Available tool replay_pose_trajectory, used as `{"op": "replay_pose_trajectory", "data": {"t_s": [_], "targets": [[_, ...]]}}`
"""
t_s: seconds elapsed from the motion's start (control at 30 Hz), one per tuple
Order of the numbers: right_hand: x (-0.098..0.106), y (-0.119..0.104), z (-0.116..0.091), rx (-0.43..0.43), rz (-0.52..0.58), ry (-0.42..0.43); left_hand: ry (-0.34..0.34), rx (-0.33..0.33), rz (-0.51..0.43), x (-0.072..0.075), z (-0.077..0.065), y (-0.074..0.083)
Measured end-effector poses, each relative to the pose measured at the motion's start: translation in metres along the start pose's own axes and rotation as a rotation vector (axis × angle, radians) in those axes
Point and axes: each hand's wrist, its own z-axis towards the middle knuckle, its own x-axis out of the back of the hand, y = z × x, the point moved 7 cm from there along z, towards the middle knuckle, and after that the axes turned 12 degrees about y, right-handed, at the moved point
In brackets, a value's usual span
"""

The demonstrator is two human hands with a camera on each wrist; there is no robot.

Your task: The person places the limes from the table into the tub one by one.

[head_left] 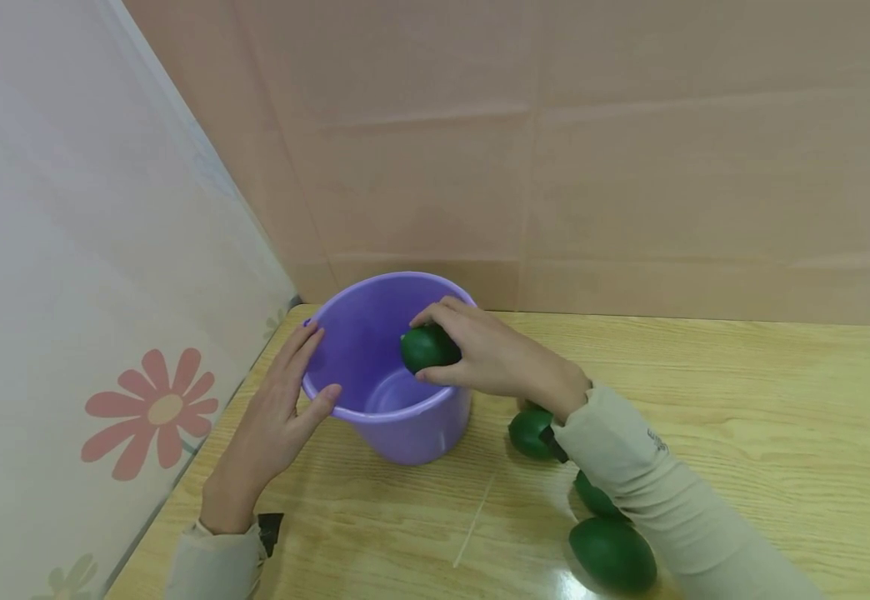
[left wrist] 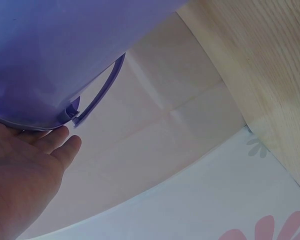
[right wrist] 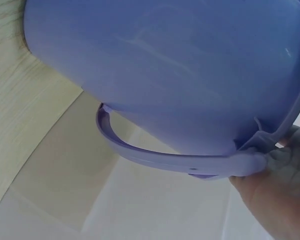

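Note:
A purple bucket (head_left: 412, 437) stands upright on the table. My right hand (head_left: 491, 350) reaches over its right rim and grips a dark green oval fruit (head_left: 427, 348), thumb below and fingers above, at the bucket's mouth. My left hand (head_left: 273, 417) rests on the left rim, its fingers fairly straight and its thumb over the front edge. The left wrist view shows the fingers of the left hand (left wrist: 32, 160) right at the rim. Seen from the right wrist, the right hand (right wrist: 280, 185) is beside the handle joint, with the fruit hidden behind the bucket wall.
Similar green fruits lie on the wood-grain table (head_left: 765, 433) right of the bucket: one (head_left: 531, 433) near it, another (head_left: 596, 496) partly under the right sleeve, and a third (head_left: 613, 554) nearest me. The bucket's handle (right wrist: 160, 161) hangs outside. A flower-patterned sheet (head_left: 150, 408) borders the left edge.

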Motion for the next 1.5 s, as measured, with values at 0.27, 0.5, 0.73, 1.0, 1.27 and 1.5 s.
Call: {"op": "replay_pose_trajectory", "data": {"t_s": [0.27,0.5,0.73,1.0,1.27,1.5], "targets": [[-0.003,0.003,0.003,-0.049,0.013,-0.034,0.006,-0.006,-0.001,0.0,0.0,0.001],[-0.003,0.002,0.005,-0.052,0.023,-0.041,0.003,-0.007,-0.003,0.0,0.0,0.0],[-0.004,0.003,0.004,-0.063,0.014,-0.065,0.001,-0.008,-0.004,0.0,0.0,-0.001],[-0.004,0.002,0.005,-0.052,-0.011,-0.088,0.01,-0.019,0.004,0.001,0.0,0.0],[-0.003,0.0,0.003,-0.024,0.029,-0.033,0.041,-0.051,0.032,0.002,0.001,0.001],[0.008,-0.004,-0.008,0.071,0.066,0.128,0.052,-0.073,0.064,0.001,0.0,0.002]]}}
